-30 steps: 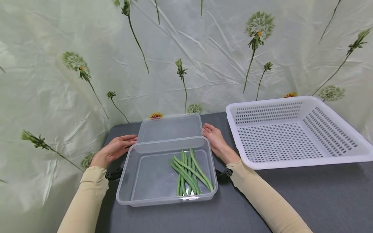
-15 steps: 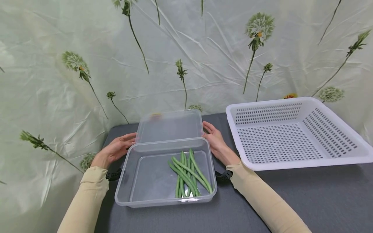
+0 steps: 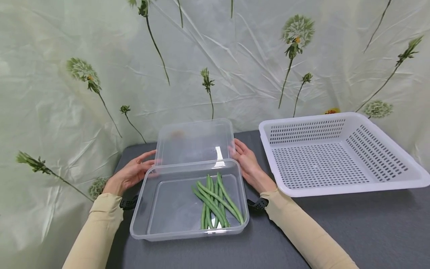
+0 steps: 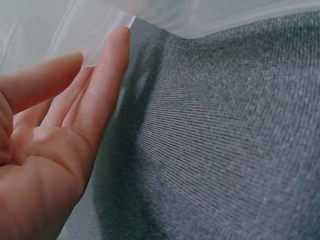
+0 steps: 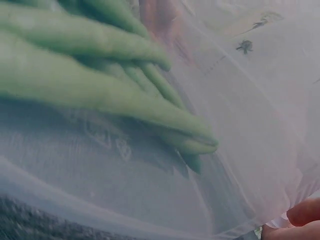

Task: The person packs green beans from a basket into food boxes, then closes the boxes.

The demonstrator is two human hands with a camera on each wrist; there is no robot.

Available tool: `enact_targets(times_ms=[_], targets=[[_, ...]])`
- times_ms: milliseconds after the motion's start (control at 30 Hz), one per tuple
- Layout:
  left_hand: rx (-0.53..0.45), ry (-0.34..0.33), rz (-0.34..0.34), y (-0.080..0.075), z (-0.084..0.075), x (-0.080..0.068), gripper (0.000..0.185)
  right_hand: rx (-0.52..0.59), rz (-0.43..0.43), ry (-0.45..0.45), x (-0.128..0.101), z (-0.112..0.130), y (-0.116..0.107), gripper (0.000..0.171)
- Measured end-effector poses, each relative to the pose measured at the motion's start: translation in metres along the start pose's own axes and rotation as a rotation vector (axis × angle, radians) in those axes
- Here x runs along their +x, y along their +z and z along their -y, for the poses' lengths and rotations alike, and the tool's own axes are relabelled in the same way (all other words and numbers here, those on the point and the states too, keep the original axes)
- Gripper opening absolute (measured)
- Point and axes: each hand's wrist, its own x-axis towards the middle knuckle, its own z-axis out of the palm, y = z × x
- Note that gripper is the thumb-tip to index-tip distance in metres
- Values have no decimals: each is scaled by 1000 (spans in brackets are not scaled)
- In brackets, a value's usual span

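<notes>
A translucent plastic lid [image 3: 195, 140] tilts up behind a clear rectangular food container [image 3: 178, 201]. My left hand [image 3: 134, 172] pinches the lid's left edge; in the left wrist view, thumb and fingers [image 4: 107, 75] meet at its corner. On the opposite side, my right hand [image 3: 248, 160] holds the right edge, its fingers partly behind the lid. Several green beans [image 3: 215, 203] lie together in the container's right half. The right wrist view shows the beans [image 5: 100, 80] close up through the clear wall, with only a bit of the right hand [image 5: 305, 220] at the corner.
A white perforated plastic basket [image 3: 319, 164] stands to the right, near the right forearm. Grey cloth [image 3: 275, 243] covers the table. A flower-printed curtain [image 3: 242, 74] hangs right behind the table's back edge.
Both hands have raised the lid from lying behind the container, its far edge going up against the curtain. The fingers have closed further on its edges. Container, beans and basket stay put.
</notes>
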Motion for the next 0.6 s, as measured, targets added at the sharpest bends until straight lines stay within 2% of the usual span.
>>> enact_targets(times_ms=[267,400,600], targets=[[5,41,-2,4,-7,0,72,132,66,-52,-5,7,-1,62],[4,65,8,5,-11,0,70,164,106,-66,-7,10,0,61],[-22,55,2,5,-15,-2,70,187,135,-81,-11,15,3,58]])
